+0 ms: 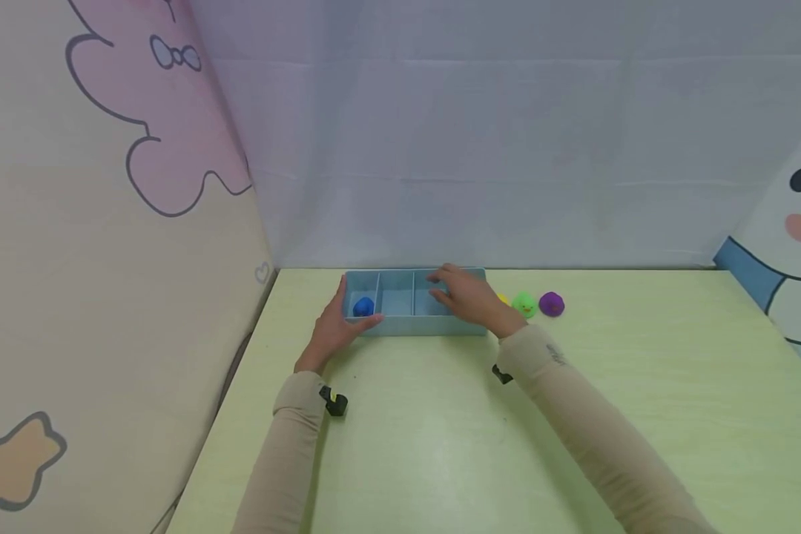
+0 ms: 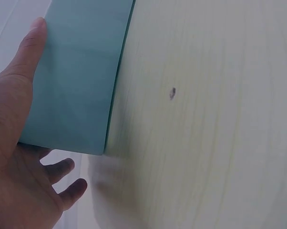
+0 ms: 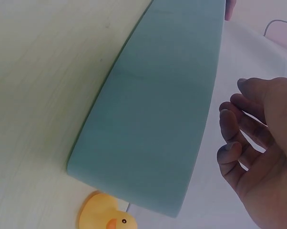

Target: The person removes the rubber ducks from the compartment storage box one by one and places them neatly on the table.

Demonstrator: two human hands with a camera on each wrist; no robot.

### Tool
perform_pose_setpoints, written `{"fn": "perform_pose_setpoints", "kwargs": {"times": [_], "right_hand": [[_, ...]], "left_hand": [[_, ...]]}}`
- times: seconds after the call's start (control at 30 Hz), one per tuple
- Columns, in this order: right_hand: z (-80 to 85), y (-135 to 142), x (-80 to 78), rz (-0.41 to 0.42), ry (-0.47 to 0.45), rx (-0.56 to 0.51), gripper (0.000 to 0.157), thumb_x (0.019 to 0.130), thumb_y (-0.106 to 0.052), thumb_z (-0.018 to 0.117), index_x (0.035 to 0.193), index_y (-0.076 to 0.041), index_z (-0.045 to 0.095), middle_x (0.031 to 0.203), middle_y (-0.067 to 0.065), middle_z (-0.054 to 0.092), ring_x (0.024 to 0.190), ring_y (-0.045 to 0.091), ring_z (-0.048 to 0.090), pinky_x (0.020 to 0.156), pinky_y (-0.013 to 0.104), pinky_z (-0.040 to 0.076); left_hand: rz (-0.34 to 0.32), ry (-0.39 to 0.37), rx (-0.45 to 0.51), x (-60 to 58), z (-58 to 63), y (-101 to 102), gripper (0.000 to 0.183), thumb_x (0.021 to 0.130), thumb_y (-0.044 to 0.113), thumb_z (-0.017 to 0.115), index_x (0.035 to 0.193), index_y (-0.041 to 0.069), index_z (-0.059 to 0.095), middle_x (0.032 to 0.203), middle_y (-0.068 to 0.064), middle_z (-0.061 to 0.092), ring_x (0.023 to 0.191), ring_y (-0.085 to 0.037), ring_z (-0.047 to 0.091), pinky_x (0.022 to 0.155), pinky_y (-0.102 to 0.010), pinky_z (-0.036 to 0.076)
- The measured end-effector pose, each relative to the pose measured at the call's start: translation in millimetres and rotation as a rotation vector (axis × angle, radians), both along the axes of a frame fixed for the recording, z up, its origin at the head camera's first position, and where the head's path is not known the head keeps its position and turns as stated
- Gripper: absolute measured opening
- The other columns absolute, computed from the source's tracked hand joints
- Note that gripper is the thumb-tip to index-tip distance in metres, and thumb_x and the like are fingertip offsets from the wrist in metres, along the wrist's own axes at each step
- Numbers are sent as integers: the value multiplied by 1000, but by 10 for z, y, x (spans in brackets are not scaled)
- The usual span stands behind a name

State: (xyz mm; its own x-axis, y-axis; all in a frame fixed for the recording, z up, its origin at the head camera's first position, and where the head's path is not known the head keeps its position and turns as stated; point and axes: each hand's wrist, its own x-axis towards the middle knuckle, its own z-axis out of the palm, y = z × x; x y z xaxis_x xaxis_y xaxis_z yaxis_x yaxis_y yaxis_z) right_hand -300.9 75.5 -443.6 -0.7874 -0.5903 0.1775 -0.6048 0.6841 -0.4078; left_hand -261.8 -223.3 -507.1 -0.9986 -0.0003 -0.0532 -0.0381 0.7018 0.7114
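A light blue divided box (image 1: 427, 326) stands at the back of the table. My left hand (image 1: 332, 331) holds its left end, the thumb along the front wall and the fingers at the left side. Over the right part of the box, my right hand (image 1: 470, 297) hovers with loosely bent fingers, thumb apart from them, and nothing between. A small blue toy (image 1: 363, 306) lies in the leftmost compartment. My right hand hides part of the box's right side. Just past the right end, a yellow rubber duck (image 3: 103, 214) is partly hidden by the hand in the head view.
Right of the box, a green rubber duck (image 1: 525, 305) and a purple toy (image 1: 552, 304) sit in a row with the yellow one. A pale curtain (image 1: 474, 148) hangs behind the table (image 1: 414, 445), and a printed cloth wall (image 1: 140, 297) borders it at left.
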Motion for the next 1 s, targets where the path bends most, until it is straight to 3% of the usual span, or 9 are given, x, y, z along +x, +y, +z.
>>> {"fn": "perform_pose_setpoints", "kwargs": {"times": [0.17, 0.4, 0.73, 1.0], "right_hand": [[-21, -87, -17, 18, 19, 4, 36, 105, -23, 59, 135, -2, 62, 129, 14, 67, 113, 31, 69, 97, 46, 58], [-38, -212, 26, 35, -33, 14, 37, 106, -23, 57, 137, -3, 60, 135, 13, 64, 121, 30, 67, 102, 47, 56], [-86, -396, 20, 48, -34, -10, 37, 106, -28, 56, 136, -6, 61, 132, 9, 65, 115, 27, 69, 97, 45, 59], [-75, -550, 41, 97, -13, -54, 34, 105, -22, 57, 134, -4, 63, 129, 12, 66, 111, 28, 69, 97, 45, 58]], "left_hand": [[-2, -4, 0, -6, 11, 11, 124, 78, 78, 70, 164, 34, -8, 174, -7, 11, 159, -41, 21, 122, -69, 27], [0, -18, -8, 13, -7, 11, 123, 79, 76, 70, 164, 36, -9, 175, -8, 11, 159, -41, 21, 122, -69, 26], [-8, 11, 7, 51, -5, -17, 124, 79, 76, 70, 165, 30, -6, 174, -10, 13, 157, -43, 24, 120, -70, 29], [2, 20, 19, 85, -16, -16, 125, 76, 80, 69, 165, 33, -5, 174, -9, 15, 157, -41, 26, 121, -67, 31]]}}
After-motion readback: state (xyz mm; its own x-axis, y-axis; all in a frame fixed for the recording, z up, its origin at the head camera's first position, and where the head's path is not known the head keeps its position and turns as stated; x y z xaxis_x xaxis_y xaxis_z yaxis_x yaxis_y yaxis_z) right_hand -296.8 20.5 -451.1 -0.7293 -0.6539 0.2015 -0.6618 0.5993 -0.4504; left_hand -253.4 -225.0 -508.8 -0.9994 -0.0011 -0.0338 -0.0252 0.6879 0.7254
